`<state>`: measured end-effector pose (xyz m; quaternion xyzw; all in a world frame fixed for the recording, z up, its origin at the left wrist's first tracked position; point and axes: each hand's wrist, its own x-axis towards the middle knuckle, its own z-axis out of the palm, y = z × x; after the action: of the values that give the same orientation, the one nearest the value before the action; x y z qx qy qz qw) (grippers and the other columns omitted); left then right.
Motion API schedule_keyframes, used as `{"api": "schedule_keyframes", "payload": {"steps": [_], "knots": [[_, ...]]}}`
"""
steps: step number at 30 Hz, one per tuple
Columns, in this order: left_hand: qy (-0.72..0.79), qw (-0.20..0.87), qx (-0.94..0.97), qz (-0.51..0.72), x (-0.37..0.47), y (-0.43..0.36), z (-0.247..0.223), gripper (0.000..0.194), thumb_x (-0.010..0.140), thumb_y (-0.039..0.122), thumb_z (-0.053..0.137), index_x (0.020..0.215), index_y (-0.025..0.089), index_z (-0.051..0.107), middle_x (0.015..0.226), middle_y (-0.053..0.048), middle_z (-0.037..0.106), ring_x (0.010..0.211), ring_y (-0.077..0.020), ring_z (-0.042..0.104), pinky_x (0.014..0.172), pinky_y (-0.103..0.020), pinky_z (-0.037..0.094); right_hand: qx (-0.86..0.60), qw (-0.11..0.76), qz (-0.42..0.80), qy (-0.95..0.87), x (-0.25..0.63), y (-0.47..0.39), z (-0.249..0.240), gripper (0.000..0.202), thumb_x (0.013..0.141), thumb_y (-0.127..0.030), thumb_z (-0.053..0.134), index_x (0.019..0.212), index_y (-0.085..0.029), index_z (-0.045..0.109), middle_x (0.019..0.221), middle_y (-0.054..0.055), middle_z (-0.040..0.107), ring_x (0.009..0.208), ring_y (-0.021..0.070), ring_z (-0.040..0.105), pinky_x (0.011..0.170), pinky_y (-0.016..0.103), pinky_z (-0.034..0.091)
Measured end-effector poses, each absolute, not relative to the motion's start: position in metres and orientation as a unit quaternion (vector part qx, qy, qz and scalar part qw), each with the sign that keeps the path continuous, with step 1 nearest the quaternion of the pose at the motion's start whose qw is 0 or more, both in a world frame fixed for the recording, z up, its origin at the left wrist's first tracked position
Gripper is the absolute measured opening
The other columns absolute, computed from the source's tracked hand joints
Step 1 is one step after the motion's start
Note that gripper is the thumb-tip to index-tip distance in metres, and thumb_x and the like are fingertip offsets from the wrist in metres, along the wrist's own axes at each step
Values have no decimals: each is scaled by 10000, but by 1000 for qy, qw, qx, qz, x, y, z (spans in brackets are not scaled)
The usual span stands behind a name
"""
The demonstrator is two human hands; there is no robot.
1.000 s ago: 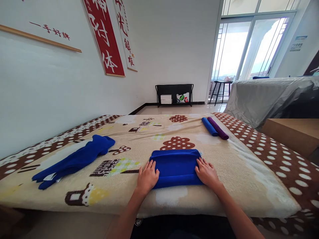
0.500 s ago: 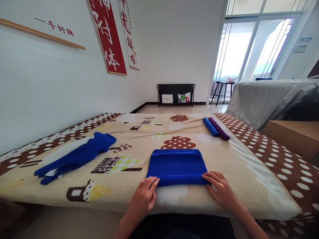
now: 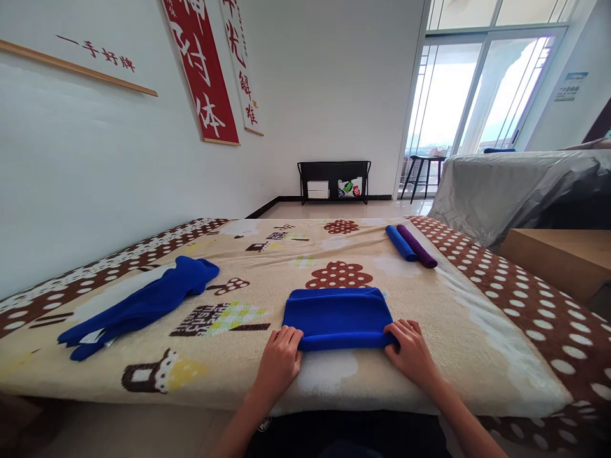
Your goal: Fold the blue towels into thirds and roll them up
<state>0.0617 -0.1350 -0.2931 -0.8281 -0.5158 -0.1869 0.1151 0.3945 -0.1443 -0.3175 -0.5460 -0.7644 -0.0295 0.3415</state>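
A blue cloth [image 3: 338,312] lies flat on the patterned blanket [image 3: 214,375], its near edge rolled into a narrow band. My left hand [image 3: 282,356] is closed on the left end of that band, fingers curled over it. At the right end, my right hand [image 3: 409,348] grips the same band with bent fingers. A crumpled blue garment [image 3: 147,299] with a white tag rests to the left. Farther back on the right, a blue roll [image 3: 401,243] and a purple roll [image 3: 417,247] lie side by side.
Beyond the bed stands a black rack [image 3: 334,172] holding a white box and a bag. A cardboard box [image 3: 563,254] is at the right, near furniture under a plastic cover [image 3: 506,184]. Part of a person's arm shows at the far right edge.
The near band of the blue cloth has been rolled a little farther away from me, leaving less flat cloth. Both hands have moved slightly forward with it, their fingers now more curled.
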Motion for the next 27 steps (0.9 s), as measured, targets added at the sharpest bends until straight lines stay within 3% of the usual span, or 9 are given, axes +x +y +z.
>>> {"api": "schedule_keyframes", "payload": {"steps": [4, 8, 10, 12, 14, 16, 20, 23, 27], "knots": [[-515, 104, -835, -162, 61, -142, -287, 276, 779, 22, 443, 902, 187, 628, 866, -62, 646, 873, -240, 584, 841, -387, 435, -551, 318, -10, -772, 395, -154, -312, 186, 750, -75, 464, 795, -209, 586, 761, -5, 619, 770, 158, 526, 839, 332, 355], [-541, 110, -825, -121, 70, -138, -279, 298, 824, 9, 381, 821, 178, 628, 813, -67, 649, 840, -240, 593, 867, -419, 423, -595, 263, -55, -757, 385, -156, -306, 195, 818, -102, 463, 727, -217, 591, 768, 18, 635, 840, 190, 561, 893, 373, 356], [-558, 127, -813, -109, 80, -136, -276, 317, 830, 2, 371, 834, 167, 642, 831, -82, 662, 875, -259, 604, 915, -467, 404, -617, 251, -94, -739, 374, -156, -305, 216, 830, -99, 460, 816, -216, 641, 932, 58, 673, 960, 221, 576, 964, 420, 338], [-559, 132, -810, -118, 94, -136, -276, 329, 826, 3, 388, 934, 157, 659, 924, -98, 681, 948, -272, 610, 963, -491, 383, -602, 257, -106, -749, 360, -156, -306, 344, 829, -73, 447, 1059, -214, 660, 1181, 84, 648, 1114, 232, 554, 1032, 436, 310], [-514, 107, -840, -139, 110, -139, -279, 364, 853, 37, 416, 1118, 156, 635, 1110, -106, 680, 1077, -261, 595, 1014, -459, 372, -547, 260, -83, -792, 345, -157, -309, 509, 831, -58, 433, 1297, -217, 563, 1348, 69, 577, 1237, 206, 504, 1085, 407, 291], [-451, 71, -875, -163, 125, -142, -284, 390, 926, 133, 424, 1292, 162, 555, 1302, -97, 622, 1222, -238, 540, 1056, -414, 363, -494, 255, -54, -830, 330, -156, -312, 558, 861, -88, 427, 1404, -210, 470, 1409, 49, 538, 1302, 178, 465, 1114, 375, 288], [-436, 48, -879, -187, 135, -139, -296, 435, 1011, 347, 365, 1383, 166, 499, 1409, -105, 555, 1313, -246, 491, 1056, -425, 385, -507, 247, -41, -825, 317, -149, -315, 460, 983, -289, 377, 1420, -173, 461, 1440, 77, 505, 1327, 204, 460, 1121, 396, 307], [-471, 68, -858, -195, 117, -129, -301, 439, 1017, 373, 346, 1360, 180, 539, 1388, -116, 571, 1301, -267, 512, 1017, -445, 422, -550, 241, -55, -798, 327, -144, -317, 497, 1011, -419, 324, 1402, -160, 487, 1421, 97, 522, 1316, 228, 479, 1106, 419, 331], [-513, 97, -828, -202, 80, -121, -305, 425, 1013, 374, 352, 1307, 186, 596, 1358, -110, 597, 1278, -277, 538, 1008, -468, 434, -607, 238, -84, -754, 355, -142, -323, 499, 1016, -434, 307, 1354, -148, 537, 1384, 114, 555, 1304, 241, 495, 1101, 449, 335]]}}
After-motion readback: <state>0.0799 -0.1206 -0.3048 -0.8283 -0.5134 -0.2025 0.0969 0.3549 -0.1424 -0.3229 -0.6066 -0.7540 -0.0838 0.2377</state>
